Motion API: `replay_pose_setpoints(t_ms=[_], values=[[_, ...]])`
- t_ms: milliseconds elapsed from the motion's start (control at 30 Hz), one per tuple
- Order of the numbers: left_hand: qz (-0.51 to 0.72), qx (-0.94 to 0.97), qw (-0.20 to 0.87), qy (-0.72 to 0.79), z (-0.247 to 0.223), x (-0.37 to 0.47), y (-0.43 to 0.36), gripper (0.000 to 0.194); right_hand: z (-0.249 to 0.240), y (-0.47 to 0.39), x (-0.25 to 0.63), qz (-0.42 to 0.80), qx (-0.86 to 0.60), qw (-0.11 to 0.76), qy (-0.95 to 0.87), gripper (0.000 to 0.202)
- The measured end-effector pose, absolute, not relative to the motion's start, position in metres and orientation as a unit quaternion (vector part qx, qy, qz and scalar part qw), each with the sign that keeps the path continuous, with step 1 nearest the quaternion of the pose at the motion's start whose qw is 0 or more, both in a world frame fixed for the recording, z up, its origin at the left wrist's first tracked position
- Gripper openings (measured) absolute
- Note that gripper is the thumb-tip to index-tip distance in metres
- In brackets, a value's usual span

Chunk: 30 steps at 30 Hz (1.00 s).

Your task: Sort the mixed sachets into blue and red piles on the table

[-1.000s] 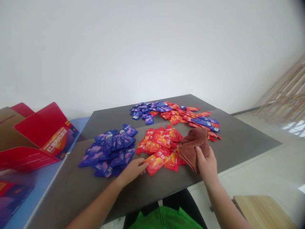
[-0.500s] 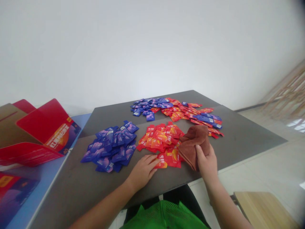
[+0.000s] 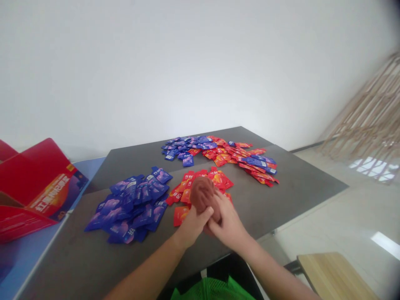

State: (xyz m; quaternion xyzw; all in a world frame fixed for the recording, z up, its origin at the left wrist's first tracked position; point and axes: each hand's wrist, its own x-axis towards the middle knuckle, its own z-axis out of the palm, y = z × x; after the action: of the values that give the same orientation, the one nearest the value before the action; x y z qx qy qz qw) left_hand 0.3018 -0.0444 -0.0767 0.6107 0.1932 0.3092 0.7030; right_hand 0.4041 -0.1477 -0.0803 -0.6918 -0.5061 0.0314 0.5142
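Note:
A bunched brown cloth [image 3: 203, 195] is gripped between my two hands above the near red sachets. My left hand [image 3: 194, 223] closes round its left side, thumb on top. On the other side, my right hand [image 3: 226, 218] has its fingers wrapped round the cloth. Partly hidden behind cloth and hands lies a pile of red sachets [image 3: 220, 179]. To the left of it is a pile of blue sachets [image 3: 134, 204]. Farther back on the grey table [image 3: 250, 204] are more blue sachets [image 3: 187, 143] and red sachets [image 3: 231, 152], some of them mixed.
At the far left, an open red box [image 3: 37, 179] rests on a blue surface [image 3: 92, 168]. A wooden stool or board [image 3: 337, 275] is at the lower right. A white wall rises behind the table.
The cloth has moved left from the right side of the red pile and is now bunched up. My left hand has left the red sachets and joined my right on the cloth. The view has shifted.

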Motion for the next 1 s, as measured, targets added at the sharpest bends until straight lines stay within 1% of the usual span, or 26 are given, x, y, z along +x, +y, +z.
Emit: replay_pose_setpoints(t_ms=[33, 67, 100, 133, 167, 200, 233, 267, 367, 433, 500, 567, 667, 833, 900, 1000], values=[[0.338, 0.55, 0.732, 0.22, -0.073, 0.307, -0.042, 0.067, -0.077, -0.143, 0.4, 0.067, -0.667, 0.498, -0.55, 0.068], [0.364, 0.491, 0.752, 0.248, -0.07, 0.31, -0.039, 0.061, -0.074, -0.139, 0.401, 0.1, -0.642, 0.491, -0.581, 0.07], [0.387, 0.436, 0.766, 0.271, -0.067, 0.31, -0.033, 0.056, -0.071, -0.134, 0.407, 0.118, -0.621, 0.491, -0.599, 0.067], [0.401, 0.393, 0.777, 0.286, -0.064, 0.307, -0.027, 0.052, -0.07, -0.128, 0.419, 0.116, -0.61, 0.494, -0.608, 0.059], [0.411, 0.36, 0.784, 0.296, -0.061, 0.302, -0.021, 0.048, -0.069, -0.121, 0.436, 0.101, -0.612, 0.49, -0.613, 0.048], [0.423, 0.335, 0.785, 0.306, -0.058, 0.296, -0.015, 0.044, -0.069, -0.112, 0.456, 0.059, -0.635, 0.482, -0.601, 0.038], [0.434, 0.316, 0.783, 0.314, -0.056, 0.29, -0.01, 0.04, -0.07, -0.101, 0.48, 0.002, -0.682, 0.444, -0.581, 0.031], [0.444, 0.302, 0.781, 0.32, -0.054, 0.285, -0.006, 0.037, -0.072, -0.088, 0.504, -0.044, -0.744, 0.38, -0.548, 0.028], [0.447, 0.272, 0.786, 0.331, -0.049, 0.277, -0.001, 0.031, -0.078, -0.044, 0.569, -0.058, -0.803, 0.309, -0.506, 0.029], [0.438, 0.255, 0.792, 0.34, -0.047, 0.277, -0.004, 0.029, -0.083, -0.017, 0.596, -0.047, -0.822, 0.253, -0.508, 0.029], [0.417, 0.239, 0.803, 0.352, -0.046, 0.28, -0.008, 0.028, -0.091, 0.004, 0.611, -0.031, -0.835, 0.193, -0.514, 0.029], [0.382, 0.227, 0.818, 0.365, -0.046, 0.281, -0.012, 0.03, -0.1, 0.016, 0.617, -0.02, -0.85, 0.138, -0.508, 0.034], [0.359, 0.221, 0.828, 0.371, -0.046, 0.28, -0.016, 0.032, -0.114, 0.019, 0.62, -0.019, -0.876, 0.083, -0.475, 0.042], [0.34, 0.219, 0.84, 0.361, -0.047, 0.279, -0.022, 0.037, -0.127, -0.004, 0.625, -0.019, -0.902, 0.046, -0.429, 0.047], [0.322, 0.214, 0.849, 0.359, -0.049, 0.279, -0.025, 0.039, -0.128, -0.017, 0.626, -0.019, -0.906, 0.05, -0.42, 0.047], [0.301, 0.203, 0.862, 0.354, -0.051, 0.28, -0.028, 0.041, -0.127, -0.036, 0.624, -0.02, -0.909, 0.08, -0.409, 0.044]])
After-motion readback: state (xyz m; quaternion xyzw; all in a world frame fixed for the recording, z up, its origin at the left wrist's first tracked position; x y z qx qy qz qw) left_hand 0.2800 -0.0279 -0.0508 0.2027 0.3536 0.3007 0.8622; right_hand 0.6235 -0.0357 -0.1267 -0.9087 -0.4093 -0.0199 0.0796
